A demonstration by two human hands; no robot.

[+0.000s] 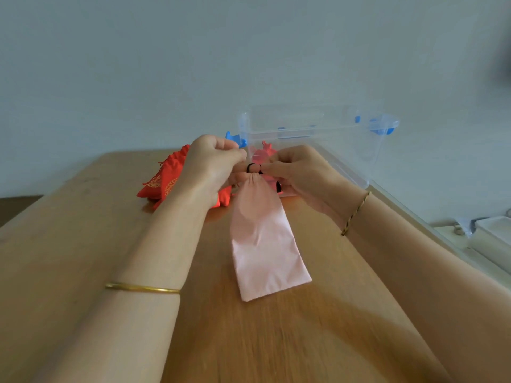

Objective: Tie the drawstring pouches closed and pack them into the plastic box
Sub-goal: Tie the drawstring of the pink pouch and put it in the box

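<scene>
Between hands: pink pouch [265,239], neck gathered | left hand [213,164], right hand [298,172] pinch its black drawstring [253,167] | red pouches [163,183] beyond left | plastic box [345,150] beyond right

The left hand [213,161] hides part of the red pouches [166,183].

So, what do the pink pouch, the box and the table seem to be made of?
The pink pouch looks like soft matte cloth: it gathers into fine folds at the neck. The box seems clear, glossy hard plastic: you see through its walls. The table appears wood or wood-look laminate, smooth, with brown grain lines.
</scene>
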